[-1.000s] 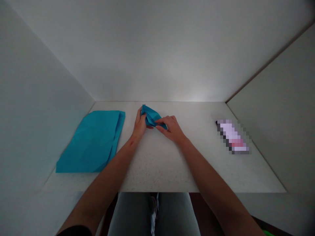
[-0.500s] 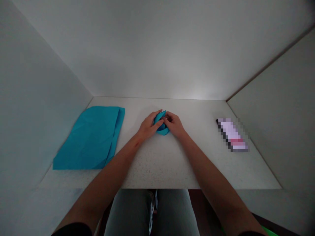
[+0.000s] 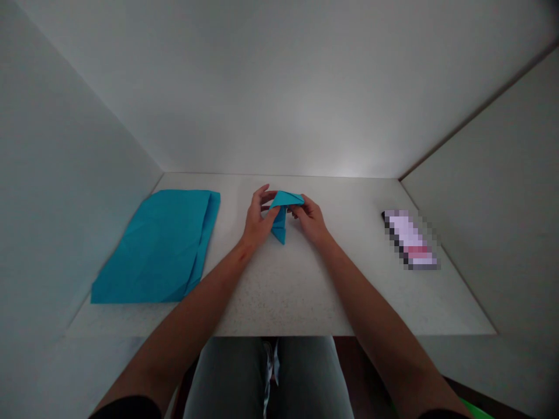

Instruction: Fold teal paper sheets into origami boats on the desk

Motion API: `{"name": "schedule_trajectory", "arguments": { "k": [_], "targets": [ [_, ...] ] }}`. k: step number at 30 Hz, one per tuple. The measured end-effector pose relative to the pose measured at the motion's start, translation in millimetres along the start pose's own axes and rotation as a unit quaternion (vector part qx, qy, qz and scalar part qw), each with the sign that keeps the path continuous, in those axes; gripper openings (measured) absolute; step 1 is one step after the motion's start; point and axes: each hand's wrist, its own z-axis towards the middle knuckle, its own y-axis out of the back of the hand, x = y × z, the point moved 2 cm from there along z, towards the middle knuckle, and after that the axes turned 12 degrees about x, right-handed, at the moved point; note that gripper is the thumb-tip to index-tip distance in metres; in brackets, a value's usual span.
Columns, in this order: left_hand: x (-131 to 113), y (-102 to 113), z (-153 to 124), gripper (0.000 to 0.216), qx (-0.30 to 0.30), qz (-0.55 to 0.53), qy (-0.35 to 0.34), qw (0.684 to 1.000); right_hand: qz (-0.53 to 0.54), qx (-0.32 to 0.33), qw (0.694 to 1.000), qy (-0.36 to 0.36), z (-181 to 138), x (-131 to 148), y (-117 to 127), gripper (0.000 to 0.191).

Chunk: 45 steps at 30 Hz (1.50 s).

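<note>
A small folded piece of blue paper (image 3: 282, 215) is held just above the middle of the white table (image 3: 283, 291). My left hand (image 3: 258, 218) pinches its left side with thumb and fingers, some fingers raised. My right hand (image 3: 311, 218) grips its right upper edge with closed fingers. A point of the paper hangs down toward the table between the hands.
A stack of blue paper sheets (image 3: 161, 244) lies at the left of the table. A blurred phone-like object (image 3: 410, 238) lies at the right. White walls close in the table at back, left and right. My legs show below the front edge.
The paper went from spread between the hands, to pressed small on the table, to lifted and turned with a point hanging down. Both hands stayed on it.
</note>
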Motion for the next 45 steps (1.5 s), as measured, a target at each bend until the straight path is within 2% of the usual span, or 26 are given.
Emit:
{"name": "schedule_trajectory", "arguments": {
  "k": [2, 6, 8, 10, 14, 18, 22, 24, 30, 33, 36, 41, 45],
  "targets": [
    [-1.5, -2.2, -1.4, 0.073, 0.016, -0.027, 0.006, 1.0, 0.011, 0.004, 1.0, 0.003, -0.7, 1.3, -2.1, 0.02],
    [0.5, -10.9, -5.4, 0.086, 0.113, -0.082, 0.035, 0.99, 0.066, -0.018, 0.998, -0.001, 0.0, -0.3, -1.7, 0.019],
    [1.9, -12.7, -7.0, 0.092, 0.139, -0.083, 0.042, 0.986, 0.077, -0.037, 0.996, -0.004, 1.2, -2.2, 0.3, 0.019],
    [1.7, -11.4, -7.5, 0.091, 0.132, -0.047, 0.033, 0.99, 0.07, -0.053, 0.996, -0.002, 2.4, -3.9, 2.5, 0.019],
    [-0.9, -2.9, -5.5, 0.08, 0.067, 0.046, 0.0, 0.997, 0.034, -0.053, 0.998, -0.008, 3.0, -5.7, 4.7, 0.018],
    [3.4, 8.3, 0.5, 0.071, 0.015, 0.052, 0.041, 0.998, 0.009, -0.044, 0.999, -0.01, 1.7, -4.1, 6.6, 0.016],
    [8.8, 13.9, 5.1, 0.072, 0.038, 0.01, 0.087, 0.995, 0.042, -0.046, 0.998, -0.007, 2.3, -1.8, 11.1, 0.021],
    [8.6, 13.1, 4.9, 0.074, 0.057, 0.023, 0.091, 0.994, 0.086, -0.057, 0.995, -0.015, 3.3, -2.1, 13.2, 0.025],
    [2.1, 7.4, -0.1, 0.097, 0.091, 0.097, 0.038, 0.99, 0.203, -0.128, 0.97, -0.041, 7.8, -8.8, 20.6, 0.047],
    [4.8, 5.4, 1.0, 0.096, 0.107, 0.039, 0.061, 0.992, 0.23, -0.155, 0.96, -0.044, 9.7, -12.6, 26.1, 0.048],
    [9.4, 0.5, 5.4, 0.092, 0.131, -0.084, 0.102, 0.983, 0.246, -0.16, 0.954, -0.051, 10.3, -14.4, 28.4, 0.046],
    [8.3, -6.1, 12.6, 0.089, 0.14, -0.258, 0.154, 0.944, 0.259, -0.094, 0.959, -0.073, 9.6, -11.5, 21.2, 0.047],
    [7.1, -3.8, 12.5, 0.082, 0.166, -0.301, 0.205, 0.916, 0.279, -0.072, 0.953, -0.093, 7.9, -11.0, 17.0, 0.049]
  ]
}}
